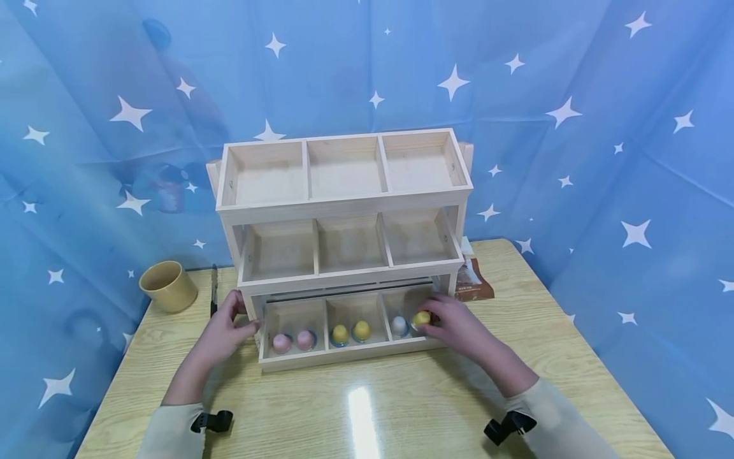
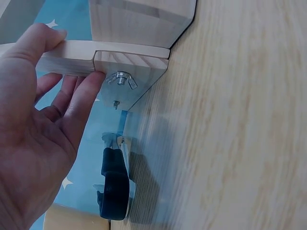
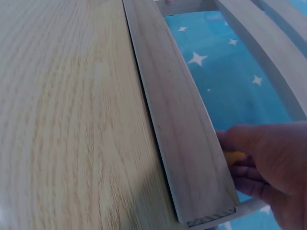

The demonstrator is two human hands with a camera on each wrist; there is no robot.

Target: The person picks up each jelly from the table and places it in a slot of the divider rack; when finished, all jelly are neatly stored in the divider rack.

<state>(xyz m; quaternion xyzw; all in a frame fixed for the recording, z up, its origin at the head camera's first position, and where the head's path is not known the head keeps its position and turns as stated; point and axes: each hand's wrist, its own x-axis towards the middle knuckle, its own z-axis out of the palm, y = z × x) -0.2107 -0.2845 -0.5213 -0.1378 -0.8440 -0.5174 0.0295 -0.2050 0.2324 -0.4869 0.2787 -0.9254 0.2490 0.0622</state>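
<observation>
A three-tier pale wooden shelf (image 1: 344, 207) stands on the table, each tier split into three compartments. My left hand (image 1: 225, 328) grips its left side frame (image 2: 72, 56), thumb on one face and fingers on the other, near a wing nut (image 2: 122, 79). In the bottom tier's right compartment, my right hand (image 1: 455, 324) holds a small yellow round-topped piece (image 1: 421, 318), beside a white one (image 1: 399, 326). Two yellow pieces (image 1: 340, 335) sit in the middle compartment and two pink pieces (image 1: 306, 340) in the left. In the right wrist view, the front board (image 3: 180, 115) partly hides the held piece.
A tan mug (image 1: 168, 286) stands at the back left, with a black-handled tool (image 1: 214, 290) between it and the shelf. Behind the shelf's right side lies a brown packet (image 1: 477, 284). A blue star-patterned curtain (image 1: 355, 64) hangs around the wooden table (image 1: 298, 408).
</observation>
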